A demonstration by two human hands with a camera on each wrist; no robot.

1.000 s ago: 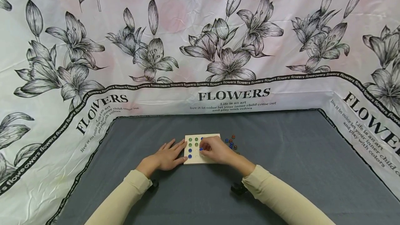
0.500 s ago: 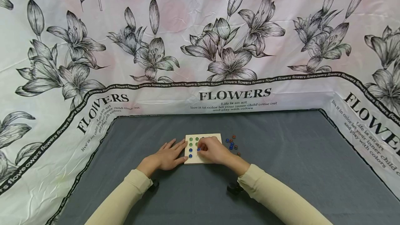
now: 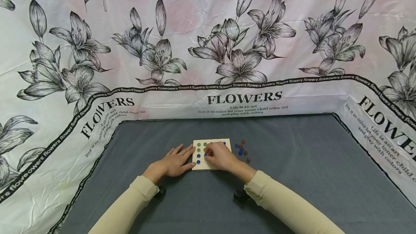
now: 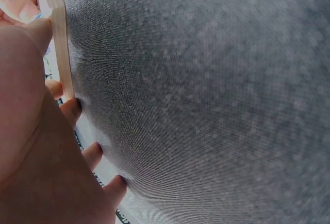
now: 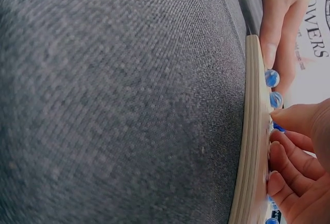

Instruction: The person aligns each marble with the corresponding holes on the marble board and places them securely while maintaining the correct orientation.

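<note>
A pale wooden board with rows of round hollows lies on the grey cloth, green marbles and blue marbles set along its left side. My left hand lies flat with fingers spread, its thumb and index fingertips at the board's left edge. Over the board, my right hand pinches a blue marble with thumb and fingers, close above the surface. In the right wrist view that marble shows just past the thumb, the other fingertips low along the board. The board's middle is hidden under this hand.
Loose blue marbles and brownish-red marbles lie in a small cluster right of the board. A blue marble sits at the board's far right corner. Behind the grey cloth rises a flower-printed sheet.
My right hand has shifted slightly left with the blue marble, uncovering a blue marble at the board's far right corner. My left hand keeps its place.
</note>
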